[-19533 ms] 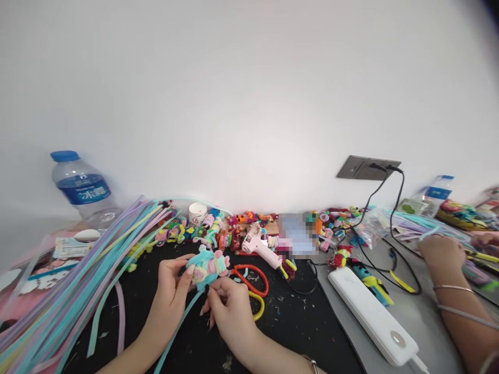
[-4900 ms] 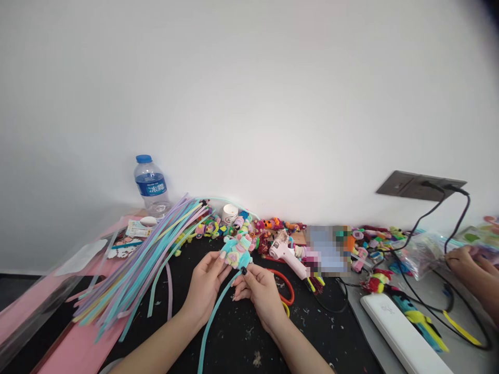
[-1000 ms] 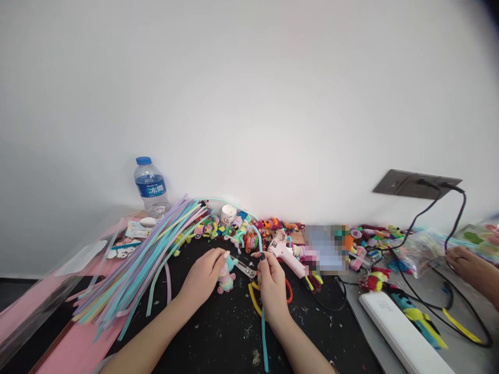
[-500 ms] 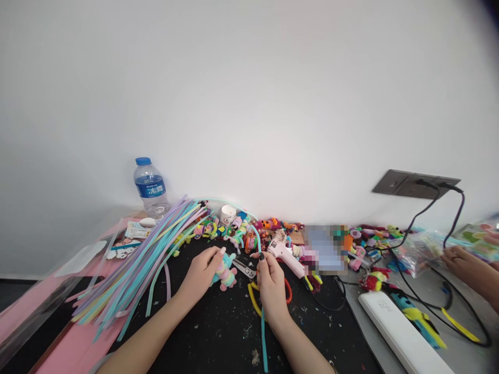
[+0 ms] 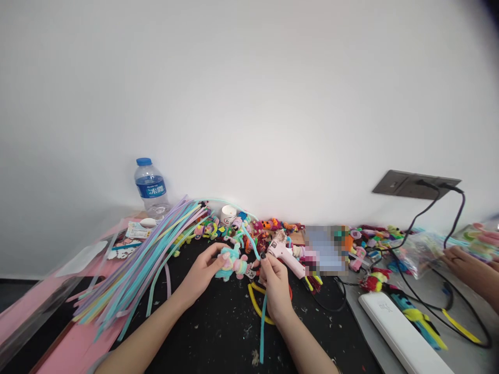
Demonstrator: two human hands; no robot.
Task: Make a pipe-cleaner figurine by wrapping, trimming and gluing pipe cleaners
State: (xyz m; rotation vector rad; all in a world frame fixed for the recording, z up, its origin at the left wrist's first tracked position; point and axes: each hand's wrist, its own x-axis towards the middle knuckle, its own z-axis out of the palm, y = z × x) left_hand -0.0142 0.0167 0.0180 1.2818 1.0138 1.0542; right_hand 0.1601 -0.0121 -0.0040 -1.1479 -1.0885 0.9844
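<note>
My left hand (image 5: 201,272) is closed round a small fluffy pastel figure (image 5: 231,263) of teal, pink and yellow, held just above the black mat (image 5: 218,332). My right hand (image 5: 276,285) pinches a long teal pipe cleaner (image 5: 262,322) that curves up by the figure and trails down toward me. Scissors with red and yellow handles (image 5: 255,304) lie under my right hand, their blades next to the figure.
A sheaf of pastel pipe cleaners (image 5: 144,254) fans out at the left, a water bottle (image 5: 150,186) behind it. A pink glue gun (image 5: 286,254), small finished figures (image 5: 273,226), a white power strip (image 5: 401,332) and cables lie to the right. Another person's hand (image 5: 468,267) works at the far right.
My left hand has lifted the fluffy figure off the mat and turned it. My right hand has drawn nearer to it with the teal pipe cleaner, whose upper end now leans left.
</note>
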